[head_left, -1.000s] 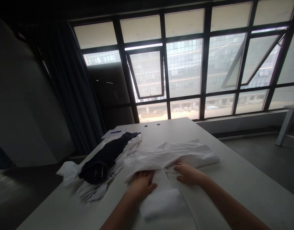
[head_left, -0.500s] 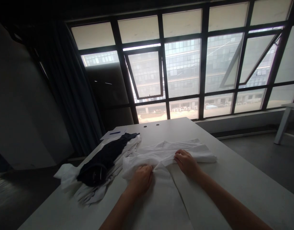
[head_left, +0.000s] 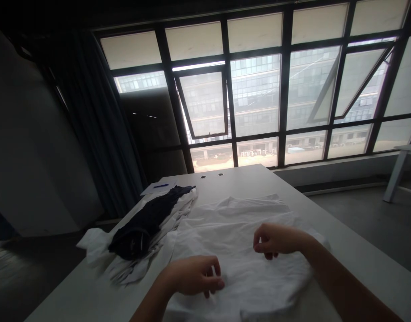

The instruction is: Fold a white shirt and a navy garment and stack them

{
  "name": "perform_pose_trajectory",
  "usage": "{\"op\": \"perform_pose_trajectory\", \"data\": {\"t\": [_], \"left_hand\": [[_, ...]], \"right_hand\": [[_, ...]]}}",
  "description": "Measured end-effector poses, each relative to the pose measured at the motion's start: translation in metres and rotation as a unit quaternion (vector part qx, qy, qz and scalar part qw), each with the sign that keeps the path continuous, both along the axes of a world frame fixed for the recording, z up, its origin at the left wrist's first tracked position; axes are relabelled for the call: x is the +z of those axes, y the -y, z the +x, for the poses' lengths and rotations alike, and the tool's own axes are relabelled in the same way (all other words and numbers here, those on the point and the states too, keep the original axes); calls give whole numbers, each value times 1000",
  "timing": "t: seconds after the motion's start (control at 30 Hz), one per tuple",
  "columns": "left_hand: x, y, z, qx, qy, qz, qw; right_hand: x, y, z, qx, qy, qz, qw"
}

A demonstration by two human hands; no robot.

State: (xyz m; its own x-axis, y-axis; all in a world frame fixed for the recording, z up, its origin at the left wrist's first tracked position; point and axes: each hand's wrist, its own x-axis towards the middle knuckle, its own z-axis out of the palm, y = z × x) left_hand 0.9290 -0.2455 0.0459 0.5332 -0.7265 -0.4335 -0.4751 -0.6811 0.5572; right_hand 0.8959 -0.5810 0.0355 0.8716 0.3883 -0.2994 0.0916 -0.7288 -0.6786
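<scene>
Left hand, nearest the camera, is half open, its fingers loosely curled downward and holding nothing; it sits at the near left of a white shirt, though whether the fingertips touch the cloth is hard to make out. Further up and to the right, the right hand is also half curled and empty, over the middle of the same shirt, with the same uncertainty about contact.

The shirt lies spread out and softly wrinkled on a white bench. Its near edge is partly cut off by the bottom of the frame, and the hands hide a little of it.

Just left of the shirt is a bunched pile of white cloth, with a dark navy garment lying along it. The dark folds are hard to make out.

Further on, a sheet of paper carries a blue pen at the bench's far corner. Beyond the bench, a tall framed window looks out on a building, with a dark curtain to its left.
</scene>
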Motion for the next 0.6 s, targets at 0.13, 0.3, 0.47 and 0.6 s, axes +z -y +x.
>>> {"op": "perform_pose_trajectory", "data": {"t": [0.13,0.3,0.47,0.6], "left_hand": [[-45,9,12,23,200,-28,979],[-101,12,39,40,182,75,980],[-118,0,73,57,234,42,970],[-123,-14,89,45,266,14,963]], "right_hand": [[-40,-7,19,-61,164,-115,978],[-94,-19,36,-53,156,-155,974],[-121,-6,60,-118,239,-75,961],[-112,43,74,-260,269,-65,925]]}}
